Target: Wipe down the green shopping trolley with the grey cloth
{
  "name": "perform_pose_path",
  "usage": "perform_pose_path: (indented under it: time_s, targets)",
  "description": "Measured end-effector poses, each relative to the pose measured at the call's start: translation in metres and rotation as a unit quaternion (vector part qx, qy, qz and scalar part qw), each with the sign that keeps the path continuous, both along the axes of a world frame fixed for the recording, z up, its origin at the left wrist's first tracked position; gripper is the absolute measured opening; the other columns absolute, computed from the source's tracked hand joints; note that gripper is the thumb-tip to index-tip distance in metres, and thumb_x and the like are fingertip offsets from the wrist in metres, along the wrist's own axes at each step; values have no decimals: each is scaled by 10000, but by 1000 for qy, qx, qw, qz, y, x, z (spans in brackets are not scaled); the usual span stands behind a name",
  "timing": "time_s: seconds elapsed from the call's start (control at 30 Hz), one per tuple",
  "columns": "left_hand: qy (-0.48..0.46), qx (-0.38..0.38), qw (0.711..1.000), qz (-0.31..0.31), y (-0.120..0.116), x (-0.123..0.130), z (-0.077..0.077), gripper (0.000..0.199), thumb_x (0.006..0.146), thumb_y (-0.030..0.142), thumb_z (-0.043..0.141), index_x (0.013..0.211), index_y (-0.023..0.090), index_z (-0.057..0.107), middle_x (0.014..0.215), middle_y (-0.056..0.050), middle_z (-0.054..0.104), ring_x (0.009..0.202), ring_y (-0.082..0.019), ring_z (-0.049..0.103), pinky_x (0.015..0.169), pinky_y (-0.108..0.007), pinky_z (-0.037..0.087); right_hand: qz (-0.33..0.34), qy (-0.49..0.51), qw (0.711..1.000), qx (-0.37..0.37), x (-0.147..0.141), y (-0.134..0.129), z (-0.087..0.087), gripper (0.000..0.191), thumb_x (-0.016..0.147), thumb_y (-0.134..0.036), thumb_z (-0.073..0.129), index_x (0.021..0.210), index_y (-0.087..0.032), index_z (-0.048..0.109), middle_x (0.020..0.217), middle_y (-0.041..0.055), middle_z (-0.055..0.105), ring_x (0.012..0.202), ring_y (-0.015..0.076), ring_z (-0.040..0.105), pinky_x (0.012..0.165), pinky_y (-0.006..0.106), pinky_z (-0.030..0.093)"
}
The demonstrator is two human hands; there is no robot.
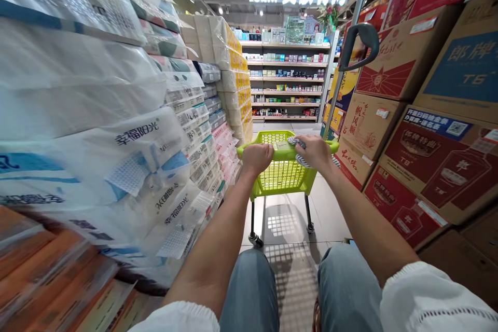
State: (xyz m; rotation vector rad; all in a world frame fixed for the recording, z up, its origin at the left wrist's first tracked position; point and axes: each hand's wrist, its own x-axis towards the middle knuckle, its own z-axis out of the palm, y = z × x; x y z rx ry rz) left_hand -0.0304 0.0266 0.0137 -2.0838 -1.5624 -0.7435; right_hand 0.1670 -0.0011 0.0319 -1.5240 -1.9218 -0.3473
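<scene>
A small lime-green shopping cart (283, 182) stands in front of me on dark legs with wheels. My left hand (258, 157) is closed around the left part of its handlebar (284, 154). Toward the right end of the same bar, my right hand (314, 152) is wrapped round it. A striped grey-and-white cloth (302, 161) hangs at the right hand, partly under its fingers; whether the hand grips it too is hard to tell. Through its mesh, nothing can be made out in the basket.
Plastic-wrapped paper packs (151, 150) are stacked high close on the left. Cardboard boxes (431, 150) pile up on the right, with a metal pole bearing a grey handle (360, 46) before them. Shelves of small products (288, 75) stand at the aisle's far end. Pale floor tiles (330, 207) lie between.
</scene>
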Motion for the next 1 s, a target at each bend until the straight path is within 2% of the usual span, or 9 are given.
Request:
perform_pose_path:
  time_s: [0.1,0.3,0.37,0.43,0.6,0.7,0.87,0.93,1.0]
  targets:
    - [-7,0,1000,-3,0,3,0,599,957,391,198,709,150,688,725,-93,687,664,-196,614,587,-290,298,-32,12,999,-2,6,1,1,358,910,-376,431,1173,-235,630,1104,43,682,995,224,564,817,334,436]
    - [5,-5,1000,-6,1,6,-2,565,956,360,204,748,150,686,769,-106,696,694,-209,625,604,-297,307,38,-42,998,17,-55,-17,-1,375,925,-403,408,1184,-229,617,1178,52,646,1053,240,511,873,340,405]
    - [12,-2,1000,-7,0,2,-2,559,957,359,208,750,153,685,773,-105,696,695,-206,625,602,-299,302,44,-45,998,21,-65,-20,-1,372,927,-403,403,1183,-240,618,1179,48,643,1070,244,500,869,339,403]
    - [7,2,1000,-8,0,-3,-2,580,960,380,201,733,154,684,759,-100,694,682,-198,621,594,-298,296,38,-43,998,19,-60,-19,-1,355,923,-389,409,1177,-262,621,1171,32,647,1061,239,505,860,338,404]
    - [-9,4,1000,-12,0,-13,0,618,956,427,202,678,159,685,699,-88,677,642,-184,603,572,-289,284,-32,11,999,-10,-12,-9,0,353,914,-392,409,1171,-287,627,1108,17,675,980,222,551,761,315,427]
    - [-3,2,1000,-4,2,-21,1,612,950,435,214,669,165,686,693,-85,673,647,-184,604,569,-288,291,-60,36,997,-20,3,-9,-1,362,904,-407,420,1185,-295,618,1072,21,688,960,224,568,733,314,429]
    - [24,-37,999,27,-2,-28,9,547,943,373,247,726,151,697,738,-97,688,680,-184,619,632,-289,361,-32,35,999,-8,-14,-18,-2,380,909,-410,412,1199,-262,608,1092,31,682,972,223,558,764,319,434]
    - [31,-33,999,25,-5,-19,16,526,943,358,251,768,141,697,790,-113,695,733,-197,631,700,-309,397,-24,23,999,-3,-26,-21,-2,382,912,-402,409,1199,-247,608,1121,37,673,984,227,546,793,325,430]
    - [30,-9,999,-10,-6,-1,23,513,952,372,245,844,141,690,880,-119,697,824,-206,635,793,-328,415,-21,14,1000,-1,-36,-24,-2,390,917,-389,400,1221,-240,592,1164,40,657,1015,232,530,829,330,422]
